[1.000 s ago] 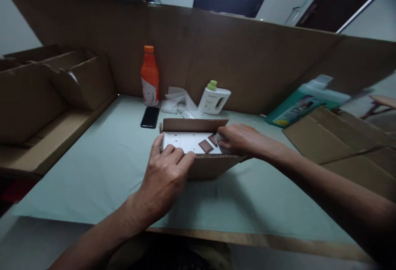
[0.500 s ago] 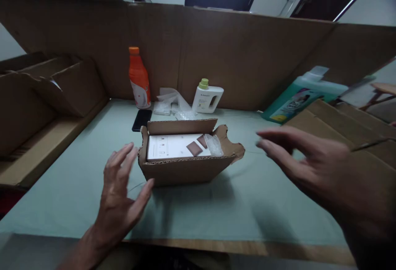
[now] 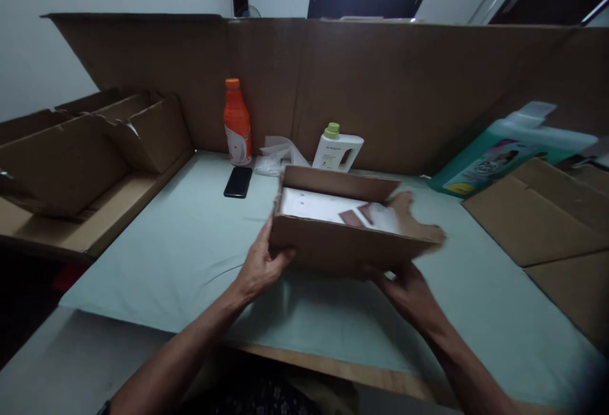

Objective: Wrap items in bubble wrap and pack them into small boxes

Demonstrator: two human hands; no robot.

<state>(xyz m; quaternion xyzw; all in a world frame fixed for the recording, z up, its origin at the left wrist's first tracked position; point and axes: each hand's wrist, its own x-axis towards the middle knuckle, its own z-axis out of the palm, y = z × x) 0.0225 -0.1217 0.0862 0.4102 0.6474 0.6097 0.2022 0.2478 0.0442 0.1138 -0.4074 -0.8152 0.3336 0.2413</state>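
An open-topped cardboard box point(image 3: 342, 247) is held in front of me, tilted a little, its right end torn and ragged. Inside lies a white printed carton point(image 3: 316, 204) with brown squares on its face. Bubble wrap that lay at the carton's right end is now blurred. My left hand point(image 3: 264, 263) grips the box's lower left corner, thumb on the near side, other fingers hidden behind. My right hand point(image 3: 404, 288) supports the box from below on the right; its fingertips are partly hidden under the bottom edge.
Behind stand an orange bottle point(image 3: 236, 124), clear plastic wrap point(image 3: 273, 156) and a white jug point(image 3: 337, 150). A black phone point(image 3: 238, 183) lies left of the box. A teal liquid jug point(image 3: 504, 148) leans at right beside folded cardboard point(image 3: 547, 212). A large cardboard box point(image 3: 71, 161) stands left.
Both hands, apart from the box before, have closed on it. The box has been lifted and tilted. The camera view has shifted, moving the background rightward in the picture.
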